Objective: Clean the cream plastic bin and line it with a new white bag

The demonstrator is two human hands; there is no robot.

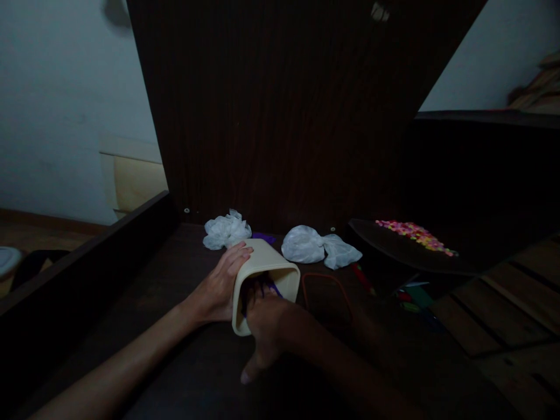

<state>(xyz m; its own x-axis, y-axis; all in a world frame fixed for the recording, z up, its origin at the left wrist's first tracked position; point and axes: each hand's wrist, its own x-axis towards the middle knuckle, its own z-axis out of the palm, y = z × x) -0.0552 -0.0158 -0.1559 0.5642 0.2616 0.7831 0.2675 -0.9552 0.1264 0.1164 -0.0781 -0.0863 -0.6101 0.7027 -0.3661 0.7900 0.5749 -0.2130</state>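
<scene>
A cream plastic container [265,256] lies tilted on its side on the dark wooden surface, its mouth facing me. My left hand [223,286] grips its left side, fingers over the top and closed on it. Reaching into the mouth, my right hand [266,326] has its fingertips in the shadow inside, with the thumb sticking out below the rim. Dark purple material [272,286] shows around those fingers. Whether they are closed on it is hidden. Behind the container lie a crumpled white plastic bag [226,230], a knotted white bag [304,245] and a purple piece [263,237].
A reddish-brown rectangular frame [326,275] lies right of the container, near a red pen-like item [363,279]. Further right, a dark curved sheet [394,248] bears many small pink and yellow pieces [415,234]. A dark upright panel [280,116] closes the back; a raised edge [87,256] runs left.
</scene>
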